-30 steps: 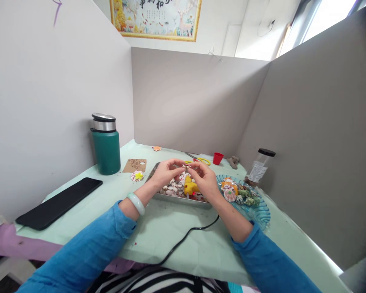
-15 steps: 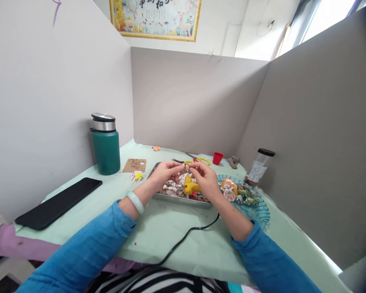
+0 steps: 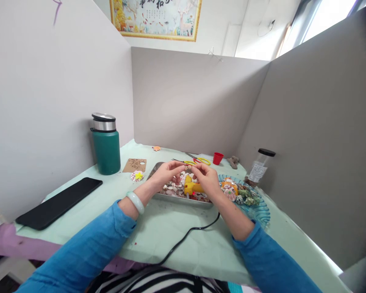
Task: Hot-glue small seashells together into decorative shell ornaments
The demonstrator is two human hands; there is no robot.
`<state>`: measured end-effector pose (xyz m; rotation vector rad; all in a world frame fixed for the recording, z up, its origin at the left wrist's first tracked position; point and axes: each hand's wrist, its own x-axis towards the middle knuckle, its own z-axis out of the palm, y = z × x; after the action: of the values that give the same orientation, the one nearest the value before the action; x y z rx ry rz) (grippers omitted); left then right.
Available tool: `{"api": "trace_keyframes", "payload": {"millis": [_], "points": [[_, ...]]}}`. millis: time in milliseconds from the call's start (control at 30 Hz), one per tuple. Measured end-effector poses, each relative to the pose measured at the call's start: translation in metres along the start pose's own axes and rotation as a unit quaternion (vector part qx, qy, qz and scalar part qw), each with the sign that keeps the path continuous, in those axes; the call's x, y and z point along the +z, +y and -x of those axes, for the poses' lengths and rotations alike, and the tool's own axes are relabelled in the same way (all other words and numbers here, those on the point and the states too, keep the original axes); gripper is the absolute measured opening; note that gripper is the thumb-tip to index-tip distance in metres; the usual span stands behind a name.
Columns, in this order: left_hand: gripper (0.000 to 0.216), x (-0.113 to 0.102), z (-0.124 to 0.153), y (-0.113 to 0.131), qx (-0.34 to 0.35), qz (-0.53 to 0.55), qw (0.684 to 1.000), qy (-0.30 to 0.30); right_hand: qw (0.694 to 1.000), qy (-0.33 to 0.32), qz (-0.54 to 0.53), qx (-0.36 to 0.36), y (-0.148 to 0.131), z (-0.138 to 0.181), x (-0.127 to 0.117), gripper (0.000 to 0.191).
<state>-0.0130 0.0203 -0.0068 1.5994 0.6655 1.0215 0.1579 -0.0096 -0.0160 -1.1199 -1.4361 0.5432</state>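
Above the metal tray (image 3: 183, 200), my left hand (image 3: 166, 175) and my right hand (image 3: 206, 179) meet with fingertips pinched. Between them is a small speckled piece (image 3: 188, 167), shell-like, in cream and reddish brown; its exact shape is too small to tell. Both hands hold it, one from each side. Below lies a yellow hot glue gun (image 3: 189, 187) on the tray, nozzle toward me, partly covered by my right hand. Loose shells (image 3: 170, 189) fill the tray around it. A black cord (image 3: 190, 231) runs from under my right forearm to the table's near edge.
At right, a blue ribbed plate (image 3: 264, 211) carries shells and green speckled pieces; a black-lidded jar (image 3: 259, 167) stands behind. Yellow-handled scissors (image 3: 203, 160) and a red cup (image 3: 218, 158) are at the back. Left: green bottle (image 3: 106, 150), black phone-like slab (image 3: 59, 202), brown card (image 3: 134, 165), yellow-centred flower piece (image 3: 137, 176).
The speckled piece has turned between my fingertips and now shows a smaller, narrower side. My right fingers have shifted slightly. Everything else stays in place.
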Motion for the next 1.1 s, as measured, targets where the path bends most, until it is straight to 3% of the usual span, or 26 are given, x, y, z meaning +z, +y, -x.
{"api": "trace_keyframes", "payload": {"millis": [200,333,500,733,1100], "points": [[0.035,0.0029,-0.0013,-0.0026,0.039,-0.077,0.996,0.024,1.0,-0.005,0.01,0.016,0.0013,0.0002,0.0001,0.022],[0.032,0.0021,-0.003,-0.0029,0.036,-0.034,0.998,0.042,0.999,-0.016,0.043,-0.01,0.001,0.0015,0.0007,0.023],[0.034,-0.001,-0.0024,-0.0015,0.009,0.034,0.999,0.024,0.998,-0.001,0.038,-0.04,-0.0016,0.0023,0.0007,0.024],[0.035,-0.0021,-0.001,-0.0008,-0.004,0.043,0.999,-0.001,0.997,-0.039,-0.001,-0.063,-0.0001,0.0014,0.0019,0.028],[0.035,-0.0057,-0.0036,-0.0059,-0.022,0.067,0.997,-0.017,0.998,-0.04,0.003,-0.055,0.0016,0.0015,0.0015,0.026]]}}
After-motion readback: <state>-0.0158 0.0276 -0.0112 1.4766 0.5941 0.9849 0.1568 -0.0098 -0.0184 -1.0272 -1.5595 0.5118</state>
